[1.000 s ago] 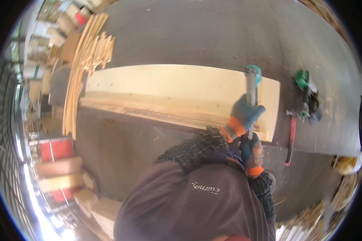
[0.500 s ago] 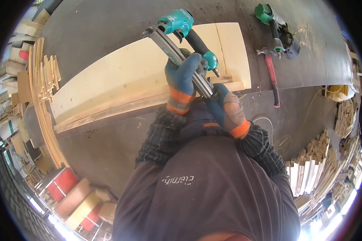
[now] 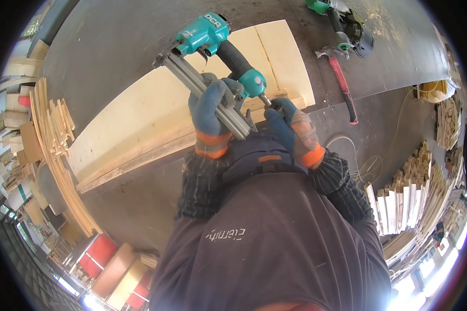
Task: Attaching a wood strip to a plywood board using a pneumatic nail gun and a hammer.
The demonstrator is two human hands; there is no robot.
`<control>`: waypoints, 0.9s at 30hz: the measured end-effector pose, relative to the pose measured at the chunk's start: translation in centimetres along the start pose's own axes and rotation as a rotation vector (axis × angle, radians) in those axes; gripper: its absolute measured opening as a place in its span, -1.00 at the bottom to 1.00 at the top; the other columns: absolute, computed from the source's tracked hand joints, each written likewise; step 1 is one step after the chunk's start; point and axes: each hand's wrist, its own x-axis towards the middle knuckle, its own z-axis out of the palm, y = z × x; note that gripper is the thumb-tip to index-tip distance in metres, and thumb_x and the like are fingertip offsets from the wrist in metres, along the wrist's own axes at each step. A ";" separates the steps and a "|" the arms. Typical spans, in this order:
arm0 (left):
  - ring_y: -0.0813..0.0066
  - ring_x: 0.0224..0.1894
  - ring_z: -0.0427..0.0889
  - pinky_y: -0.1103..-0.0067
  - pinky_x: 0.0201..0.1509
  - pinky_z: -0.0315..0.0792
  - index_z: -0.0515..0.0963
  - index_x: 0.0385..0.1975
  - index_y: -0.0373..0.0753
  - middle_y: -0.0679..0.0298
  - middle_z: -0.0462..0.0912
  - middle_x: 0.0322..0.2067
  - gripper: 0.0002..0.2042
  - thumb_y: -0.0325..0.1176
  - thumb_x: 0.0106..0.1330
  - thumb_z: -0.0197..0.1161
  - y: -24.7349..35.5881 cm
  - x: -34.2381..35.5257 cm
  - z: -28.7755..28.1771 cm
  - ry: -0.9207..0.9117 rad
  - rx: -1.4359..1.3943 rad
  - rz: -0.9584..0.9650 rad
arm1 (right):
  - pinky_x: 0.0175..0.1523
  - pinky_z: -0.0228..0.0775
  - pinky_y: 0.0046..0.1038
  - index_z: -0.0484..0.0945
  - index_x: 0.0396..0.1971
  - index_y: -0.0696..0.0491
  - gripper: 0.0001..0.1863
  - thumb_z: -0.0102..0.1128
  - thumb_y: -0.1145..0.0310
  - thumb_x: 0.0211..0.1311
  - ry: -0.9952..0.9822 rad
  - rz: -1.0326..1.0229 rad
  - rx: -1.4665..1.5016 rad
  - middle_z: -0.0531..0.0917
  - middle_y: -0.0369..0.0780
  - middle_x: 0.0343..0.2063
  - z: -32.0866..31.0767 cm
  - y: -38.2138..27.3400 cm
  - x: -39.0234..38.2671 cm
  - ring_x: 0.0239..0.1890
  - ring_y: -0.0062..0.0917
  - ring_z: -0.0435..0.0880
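Observation:
A teal and black pneumatic nail gun [image 3: 202,35] is held up over a pale plywood panel [image 3: 145,98], its long grey magazine slanting toward me. My left hand [image 3: 210,109], in a blue and orange work glove, is closed around the magazine. At the gun's metal air fitting [image 3: 265,99], below the black handle, my gloved right hand [image 3: 294,129] pinches a small metal air hose coupler [image 3: 278,109]. Fingers mostly cover the coupler, so I cannot tell whether it is joined to the fitting. A wooden batten [image 3: 140,158] lies along the panel's near edge.
On the dark table to the right lie a red-handled claw hammer [image 3: 340,78] and a second, green nail gun [image 3: 340,26]. Long wood strips [image 3: 57,160] stand at the left. Stacked timber [image 3: 404,197] fills the lower right, near a looped hose [image 3: 345,137] on the floor.
The nail gun and my left hand have shifted left. My right hand has gone from the magazine's rear end to the air fitting below the handle.

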 end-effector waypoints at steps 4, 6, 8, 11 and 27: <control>0.25 -0.18 0.65 0.35 -0.20 0.49 0.40 -0.22 -0.29 0.22 0.45 -0.59 -0.90 -0.42 0.40 0.12 -0.4 -0.2 -0.1 -0.092 -0.001 -0.005 | -0.23 0.47 -0.46 0.55 0.00 0.22 -0.69 0.25 0.26 0.52 -0.044 0.067 0.076 0.64 -0.25 -0.42 0.3 0.3 0.2 -0.34 -0.64 0.54; 0.25 -0.18 0.65 0.34 -0.16 0.50 0.40 -0.23 -0.28 0.21 0.46 -0.59 -0.92 -0.45 0.38 0.12 -0.2 -0.3 0.0 -0.099 0.028 -0.006 | -0.21 0.46 -0.46 0.55 0.01 0.22 -0.68 0.25 0.27 0.51 -0.019 0.015 0.120 0.63 -0.25 -0.40 0.7 0.4 0.0 -0.33 -0.66 0.53; 0.27 -0.20 0.64 0.33 -0.13 0.50 0.40 -0.24 -0.27 0.19 0.48 -0.58 -0.93 -0.48 0.37 0.12 0.1 -0.9 0.2 -0.079 0.005 -0.059 | -0.19 0.46 -0.45 0.55 0.01 0.22 -0.69 0.26 0.28 0.51 0.001 -0.008 0.173 0.63 -0.24 -0.38 1.2 0.4 -0.2 -0.31 -0.66 0.52; 0.28 -0.22 0.62 0.33 -0.10 0.50 0.40 -0.24 -0.26 0.16 0.51 -0.56 -0.94 -0.52 0.36 0.10 0.5 -1.5 0.8 -0.089 0.020 -0.120 | -0.18 0.47 -0.43 0.57 -0.02 0.22 -0.71 0.26 0.28 0.50 0.013 0.010 0.237 0.65 -0.23 -0.36 1.5 0.3 -0.1 -0.31 -0.65 0.52; 0.40 -0.14 0.46 0.40 0.05 0.33 0.34 -0.41 -0.11 0.36 0.29 -0.66 -0.87 -0.32 0.32 0.14 2.9 -1.8 -2.0 -0.133 -0.162 -0.141 | -0.23 0.42 -0.50 0.61 0.01 0.20 -0.66 0.29 0.23 0.46 -0.180 -0.074 -0.040 0.61 -0.30 -0.41 1.6 -4.4 1.3 -0.34 -0.70 0.51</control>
